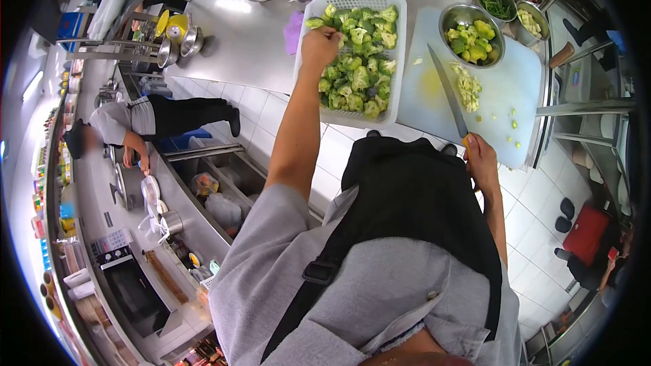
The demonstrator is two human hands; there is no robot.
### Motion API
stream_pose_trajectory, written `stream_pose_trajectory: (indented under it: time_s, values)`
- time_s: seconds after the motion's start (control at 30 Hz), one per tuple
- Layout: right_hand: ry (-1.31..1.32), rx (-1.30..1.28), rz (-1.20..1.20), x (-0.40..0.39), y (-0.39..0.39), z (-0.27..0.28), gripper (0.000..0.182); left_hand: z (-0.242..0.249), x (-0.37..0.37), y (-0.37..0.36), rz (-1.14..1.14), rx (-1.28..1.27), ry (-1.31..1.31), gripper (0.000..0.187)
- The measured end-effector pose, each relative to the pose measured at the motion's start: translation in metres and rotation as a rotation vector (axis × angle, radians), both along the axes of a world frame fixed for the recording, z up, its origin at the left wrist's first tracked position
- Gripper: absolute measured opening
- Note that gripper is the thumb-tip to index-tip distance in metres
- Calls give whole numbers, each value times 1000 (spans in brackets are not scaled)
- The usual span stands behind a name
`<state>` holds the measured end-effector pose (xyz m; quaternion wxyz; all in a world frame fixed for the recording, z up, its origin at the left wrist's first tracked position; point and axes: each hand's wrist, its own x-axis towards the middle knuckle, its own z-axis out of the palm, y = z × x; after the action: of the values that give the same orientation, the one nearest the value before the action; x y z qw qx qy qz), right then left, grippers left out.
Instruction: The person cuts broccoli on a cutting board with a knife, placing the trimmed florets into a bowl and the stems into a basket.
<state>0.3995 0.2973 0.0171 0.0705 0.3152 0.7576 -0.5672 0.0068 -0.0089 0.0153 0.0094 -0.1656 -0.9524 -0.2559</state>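
Head view, stainless steel counter (251,34).

My left hand (320,42) is stretched out over the near-left part of the white perforated plastic basket (400,41), which is heaped with green broccoli florets (357,74). The fingers are curled down into the heap and pressed together around one floret at the basket's upper left; the fingertips are buried in the greens, so I cannot tell exactly how much of it they enclose.

My right hand (480,159) is closed around the handle of the long steel kitchen knife (447,91). The hand sits at the near edge of the pale blue plastic cutting board (522,95). The blade lies flat on or just over the board, long axis running away from me and slightly to the left, tip pointing towards the gap between basket and bowl.

Key relation: the basket lies just left of the board, touching or nearly touching its edge. The floret in my left hand is therefore well to the left of the blade, and the left hand is much the nearer to it.

On the board, just right of the blade: a small pile of pale green cut broccoli pieces (466,85). Beyond it, a round steel bowl of trimmed florets (471,37).

Another person (135,122) bends over the far counter to my left.
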Motion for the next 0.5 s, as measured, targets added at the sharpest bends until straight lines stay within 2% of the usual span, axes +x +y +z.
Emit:
stream_pose_trajectory:
  time_s: [0.13,0.23,0.33,0.37,0.4,0.5]
  values:
    - [-34,-41,-32,-3,0,10,36,28,18,-3,206,845,-554,36]
    - [9,-86,-54,1,0,17,35,46,45,6,113,1235,-824,39]
    - [-1,-139,31,7,2,22,37,58,84,30,-98,1419,-907,31]
    - [26,-85,45,9,3,16,37,61,97,41,-175,1486,-923,29]
    - [50,-31,59,11,4,5,38,69,108,48,-256,1408,-973,23]
    - [25,22,32,13,8,9,40,53,135,76,-358,1484,-977,18]
